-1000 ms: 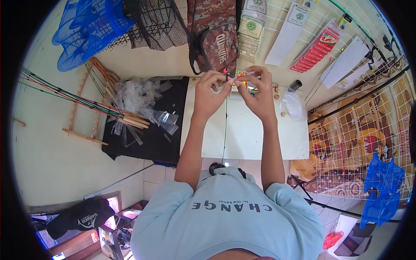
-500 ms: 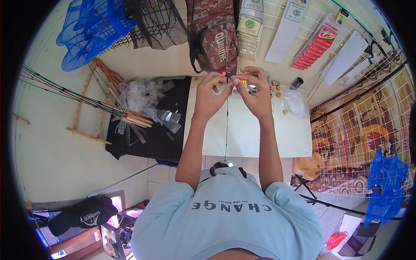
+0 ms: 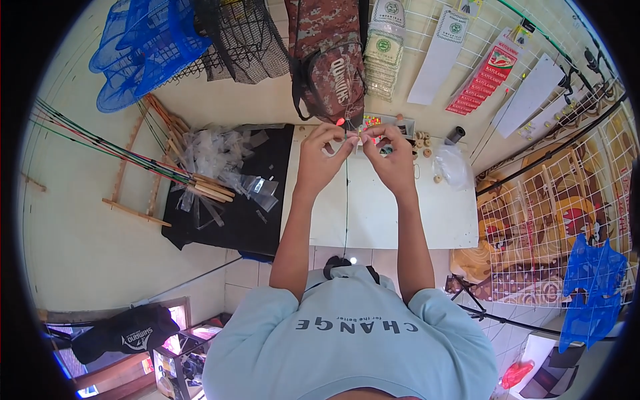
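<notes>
Raised above a white worktop (image 3: 373,220): left hand (image 3: 320,157) and right hand (image 3: 390,157), fingers (image 3: 349,139) of both pinched together on a small fishing float (image 3: 341,123) with an orange-red tip and on the thin line (image 3: 346,200) hanging straight down from it toward the chest. Just beyond the fingers, a compartment tray (image 3: 383,122) of small bright bits against the wall. Right of the fingers, wooden spools (image 3: 423,141), a dark cylinder (image 3: 455,135) and a clear plastic bag (image 3: 453,167). Left of the fingers, a black mat (image 3: 240,213) heaped with clear plastic sleeves (image 3: 220,157) and thin rods (image 3: 133,160). Farther back, a camouflage bag (image 3: 330,53) and blue nets (image 3: 143,47).
</notes>
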### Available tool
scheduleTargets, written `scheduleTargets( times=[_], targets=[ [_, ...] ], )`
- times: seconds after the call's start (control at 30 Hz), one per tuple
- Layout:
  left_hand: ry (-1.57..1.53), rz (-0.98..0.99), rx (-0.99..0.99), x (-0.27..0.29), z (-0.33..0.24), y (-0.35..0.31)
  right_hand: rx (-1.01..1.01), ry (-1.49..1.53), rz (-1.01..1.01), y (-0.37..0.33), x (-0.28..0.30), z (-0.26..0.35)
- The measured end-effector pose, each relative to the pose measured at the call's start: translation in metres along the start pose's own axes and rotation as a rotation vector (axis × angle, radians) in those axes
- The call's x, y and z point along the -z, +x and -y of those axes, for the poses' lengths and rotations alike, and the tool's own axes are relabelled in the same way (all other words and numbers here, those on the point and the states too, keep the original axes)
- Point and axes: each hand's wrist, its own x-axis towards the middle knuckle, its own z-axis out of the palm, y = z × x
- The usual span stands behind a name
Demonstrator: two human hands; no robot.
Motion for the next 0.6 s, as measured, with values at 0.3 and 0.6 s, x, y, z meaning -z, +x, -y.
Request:
scheduleTargets(
  times=[0.3,0.6],
  targets=[
    [0.010,-0.017,0.066,-0.001,0.001,-0.009,-0.046,-0.009,0.105,-0.019,-0.007,-0.021],
    [-0.041,-0.032,0.125,-0.005,0.002,-0.020,-0.175,-0.002,0.203,-0.039,-0.013,-0.033]
  ],
)
